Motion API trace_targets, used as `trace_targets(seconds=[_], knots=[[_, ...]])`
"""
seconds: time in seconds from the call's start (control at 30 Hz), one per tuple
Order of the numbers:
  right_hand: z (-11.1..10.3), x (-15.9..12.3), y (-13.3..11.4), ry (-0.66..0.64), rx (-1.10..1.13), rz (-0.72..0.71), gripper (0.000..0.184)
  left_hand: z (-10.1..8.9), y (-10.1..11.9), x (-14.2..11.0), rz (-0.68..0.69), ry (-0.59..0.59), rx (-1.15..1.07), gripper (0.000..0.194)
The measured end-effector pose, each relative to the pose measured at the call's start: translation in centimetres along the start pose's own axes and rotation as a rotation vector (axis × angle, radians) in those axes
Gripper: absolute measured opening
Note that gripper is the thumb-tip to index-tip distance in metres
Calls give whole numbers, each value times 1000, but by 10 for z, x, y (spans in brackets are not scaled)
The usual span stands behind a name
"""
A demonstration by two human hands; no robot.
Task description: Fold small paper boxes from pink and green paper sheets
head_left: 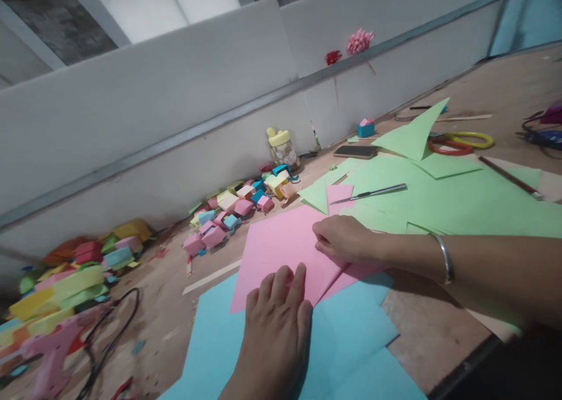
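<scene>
A sheet of pink paper (276,230) lies over several sheets of blue paper (219,324) on the table. My left hand (276,324) rests on the pink paper's lower part, palm down, fingers stretched out. My right hand (345,239), with a bangle at the wrist, is closed and presses on the paper's right side; whatever its curled fingers hold, if anything, is hidden. Beneath that hand a cut or folded edge runs through the pink paper. Just beyond it, a slim metal tool with a pointed end (369,194) lies across pink and green paper (439,201).
Small folded paper boxes (228,207) lie near the wall beside a yellow-lidded jar (283,145). A phone (355,151), scissors (461,143) and a pencil (509,177) are at the right. A pink glue gun (52,353) with a black cord sits at the left.
</scene>
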State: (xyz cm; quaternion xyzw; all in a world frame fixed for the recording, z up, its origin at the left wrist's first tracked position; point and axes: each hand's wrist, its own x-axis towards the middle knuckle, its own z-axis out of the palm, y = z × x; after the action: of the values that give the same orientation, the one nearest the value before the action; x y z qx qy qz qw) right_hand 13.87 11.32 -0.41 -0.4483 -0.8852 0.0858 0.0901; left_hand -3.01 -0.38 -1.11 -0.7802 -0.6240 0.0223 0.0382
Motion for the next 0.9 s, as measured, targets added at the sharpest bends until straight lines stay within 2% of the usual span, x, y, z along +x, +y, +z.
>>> trace_targets(seconds=[0.1,0.23,0.37,0.43,0.5,0.53,0.57,0.63,0.7,0.73,0.8,0.9], knots=[[0,0,1,-8,8,-1,17,2,-3,-7,-24,17,-48,48],[1,1,3,-16,14,-1,17,14,-10,-18,-93,147,-45,48],[0,1,3,-31,20,-1,16,28,-34,-42,-133,177,0,49],[-1,0,2,-34,25,-1,15,26,-51,-56,-102,161,17,50],[-2,0,2,-30,26,-3,14,14,-65,-62,-24,130,13,57],[-1,0,2,-28,25,-5,14,5,-67,-61,29,99,-6,59],[-1,-1,2,-24,23,-7,13,-5,-66,-54,43,120,-36,57],[-1,-1,1,-15,14,-6,13,-22,-54,-31,13,233,-138,45],[-1,-2,0,-4,2,-7,14,-27,-33,0,-21,347,-303,34],[-2,-2,0,0,-5,-8,14,-25,-23,14,-15,365,-320,34],[-2,-3,-1,8,-17,-8,16,-14,-9,34,53,316,-325,33],[-1,-2,-1,10,-25,-10,17,7,-5,39,145,196,-275,35]])
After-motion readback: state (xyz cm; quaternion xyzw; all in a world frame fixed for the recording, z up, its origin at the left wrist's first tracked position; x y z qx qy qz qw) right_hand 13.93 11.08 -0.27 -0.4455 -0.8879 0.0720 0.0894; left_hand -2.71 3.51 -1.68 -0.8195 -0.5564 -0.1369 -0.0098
